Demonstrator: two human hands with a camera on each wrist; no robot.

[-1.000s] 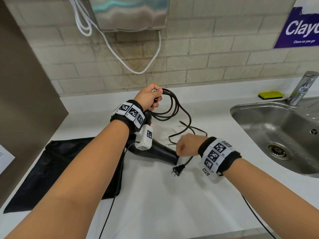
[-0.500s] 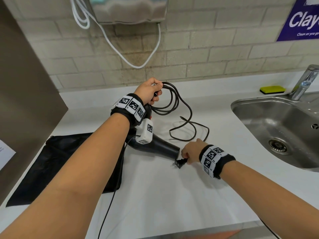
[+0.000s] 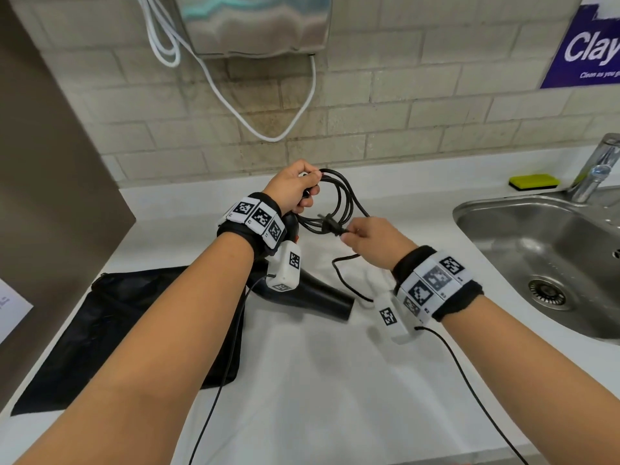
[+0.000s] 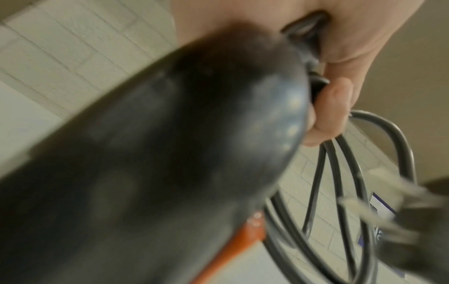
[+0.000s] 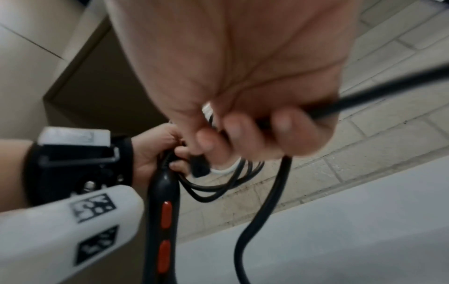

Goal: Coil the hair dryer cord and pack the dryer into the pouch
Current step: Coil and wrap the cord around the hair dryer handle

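The black hair dryer (image 3: 315,297) stands on the white counter (image 3: 318,380) with its barrel down, its handle (image 5: 162,211) with orange buttons up. My left hand (image 3: 295,189) grips the handle top together with several loops of the black cord (image 3: 342,203). In the left wrist view the dryer handle (image 4: 157,163) fills the picture, the cord loops (image 4: 340,182) hanging beside it. My right hand (image 3: 372,239) pinches the cord just behind the plug (image 3: 330,223) and holds it against the loops; its fingers (image 5: 243,130) curl round the cord. The black pouch (image 3: 117,330) lies flat at the left.
A steel sink (image 3: 543,263) with a tap (image 3: 593,172) is at the right, a yellow sponge (image 3: 533,181) behind it. A steel dispenser (image 3: 255,25) with a white cable (image 3: 235,105) hangs on the tiled wall. A brown panel (image 3: 43,196) bounds the left.
My right hand picked the plug up from the counter near the dryer's barrel and carried it up to the coil in my left hand. The left hand has held still.
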